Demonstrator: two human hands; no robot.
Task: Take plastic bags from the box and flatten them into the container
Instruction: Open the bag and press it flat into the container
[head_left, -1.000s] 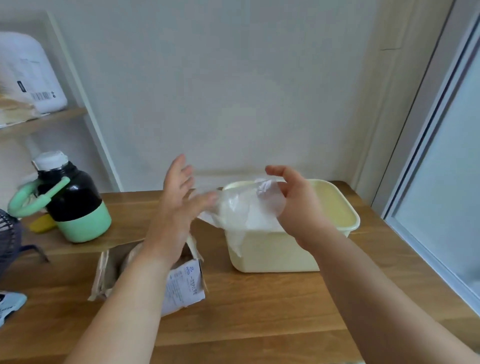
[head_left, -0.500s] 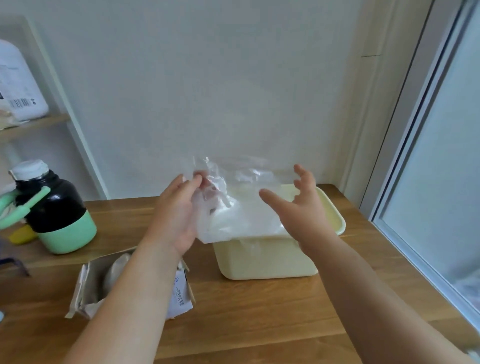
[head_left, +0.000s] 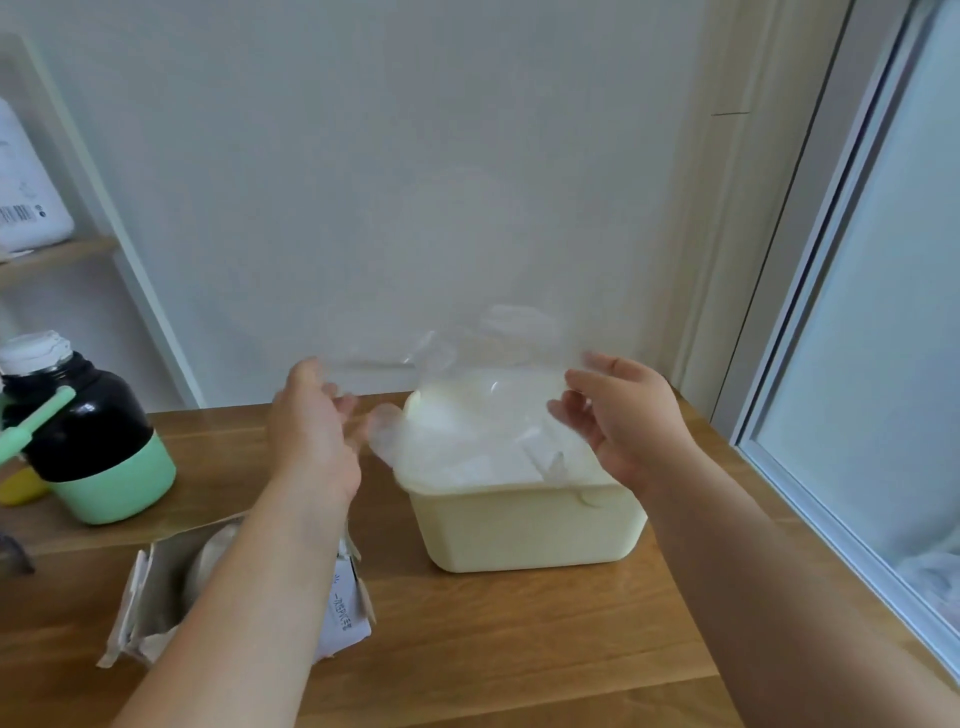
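left grip (head_left: 311, 415) and right grip (head_left: 623, 421) each pinch a side of the clear plastic bag (head_left: 467, 395), spread above the cream container (head_left: 530, 530); box (head_left: 156, 597) near left on the table (head_left: 519, 649).

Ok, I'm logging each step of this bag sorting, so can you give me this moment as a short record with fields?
plastic bag: clear, spread between both hands, held above the container
left hand: holds the bag's left edge; grip blurred
right hand: pinches the bag's right edge
container: pale yellow, open, on the wooden table; contents hard to tell through the bag
box: cardboard, open, left of the container, partly behind the left forearm
flask: black and green, far left on the table
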